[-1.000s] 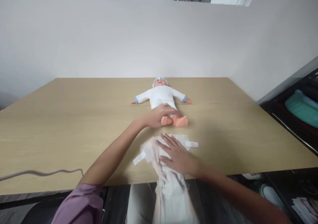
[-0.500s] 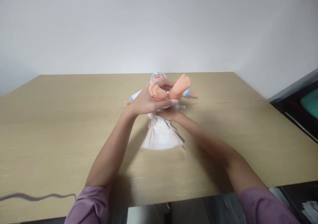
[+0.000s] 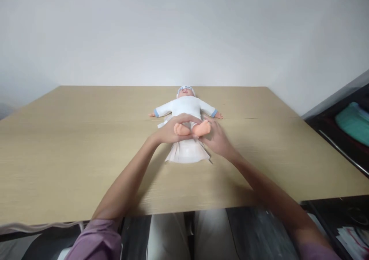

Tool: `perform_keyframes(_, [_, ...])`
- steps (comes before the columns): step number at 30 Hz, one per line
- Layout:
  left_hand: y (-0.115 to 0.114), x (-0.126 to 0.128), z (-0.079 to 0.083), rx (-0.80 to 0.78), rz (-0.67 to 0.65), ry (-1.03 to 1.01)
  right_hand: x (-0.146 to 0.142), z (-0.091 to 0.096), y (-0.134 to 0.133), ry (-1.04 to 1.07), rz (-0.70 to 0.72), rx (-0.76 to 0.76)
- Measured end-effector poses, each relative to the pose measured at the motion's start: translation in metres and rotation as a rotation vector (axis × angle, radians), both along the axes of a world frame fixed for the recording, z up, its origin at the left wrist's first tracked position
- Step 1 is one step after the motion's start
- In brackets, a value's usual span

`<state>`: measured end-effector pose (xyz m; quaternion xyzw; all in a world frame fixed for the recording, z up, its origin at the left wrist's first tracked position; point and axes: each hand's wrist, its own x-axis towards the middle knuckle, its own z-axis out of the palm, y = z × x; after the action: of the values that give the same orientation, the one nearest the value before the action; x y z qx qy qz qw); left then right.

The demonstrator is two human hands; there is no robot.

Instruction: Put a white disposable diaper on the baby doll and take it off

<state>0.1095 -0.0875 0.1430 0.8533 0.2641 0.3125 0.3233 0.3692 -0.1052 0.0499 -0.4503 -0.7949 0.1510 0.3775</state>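
Right now, my left grip (image 3: 168, 132) is clasping the doll (image 3: 186, 108) by its ankles, the digits passing above and below them. The feet (image 3: 201, 128) are pointing toward me between my two grips. My right grip (image 3: 218, 140) is curving close beside the outer side of the foot nearest it, its fingers bending; whether it is pinching anything I cannot tell. Beyond both grips, the doll is lying on its back, arms spreading to either side, wearing a white top (image 3: 187, 103) with blue cuffs (image 3: 156, 113) and a cap (image 3: 186, 88). On the near side of my grips, a white diaper (image 3: 187, 152) is fanning out on the tabletop (image 3: 72, 156), its far part running out of sight behind my grips. One tab (image 3: 163, 125) is showing just past my left grip. Well off to the right of my right grip, something green (image 3: 352, 123) is lying in a dark rack (image 3: 340, 148).
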Motion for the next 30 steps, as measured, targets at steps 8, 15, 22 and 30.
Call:
perform_keyframes(8, [-0.032, -0.058, -0.06, 0.166, 0.102, 0.127, 0.025, 0.008, -0.006, -0.062, 0.454, 0.084])
perform_keyframes(15, [-0.038, -0.09, -0.107, 0.132, 0.138, 0.284, 0.058, -0.038, 0.012, -0.175, 0.522, 0.136])
perform_keyframes(22, [-0.035, -0.093, -0.11, 0.171, 0.084, 0.279, 0.051, -0.031, 0.008, -0.226, 0.461, 0.046])
perform_keyframes(30, [-0.041, -0.087, -0.1, 0.068, 0.144, 0.245, 0.052, -0.031, 0.01, -0.003, 0.473, -0.112])
